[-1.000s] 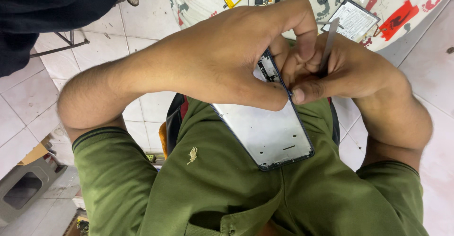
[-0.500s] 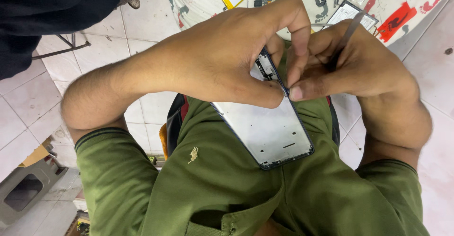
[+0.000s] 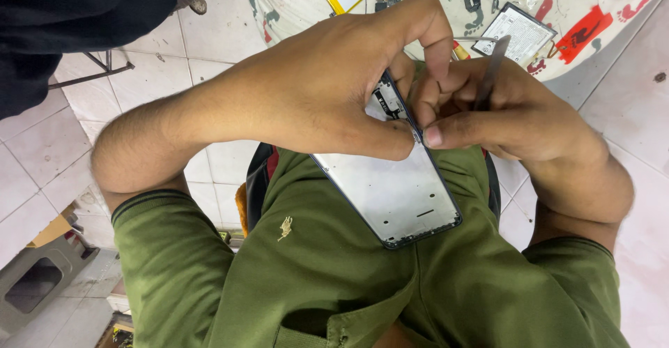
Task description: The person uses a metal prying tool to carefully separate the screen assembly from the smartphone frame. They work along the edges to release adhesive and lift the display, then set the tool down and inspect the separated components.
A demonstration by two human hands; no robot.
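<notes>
**Picking at the top edge of a phone frame**

Looks like the fiddly teardown bit: the phone frame (image 3: 394, 194) sits over the lap, and both hands meet at its 12 o'clock end. The left hand (image 3: 313, 90) pinches that top edge, fingers (image 3: 432, 34) curled shut on it. The right hand (image 3: 516, 121) is closed around tweezers (image 3: 490, 69), thumb pressed to the frame's right rim. I'd say the next move needs a steady, tiny pull. A battery (image 3: 519, 33) lies on the desk at 1 o'clock.
</notes>
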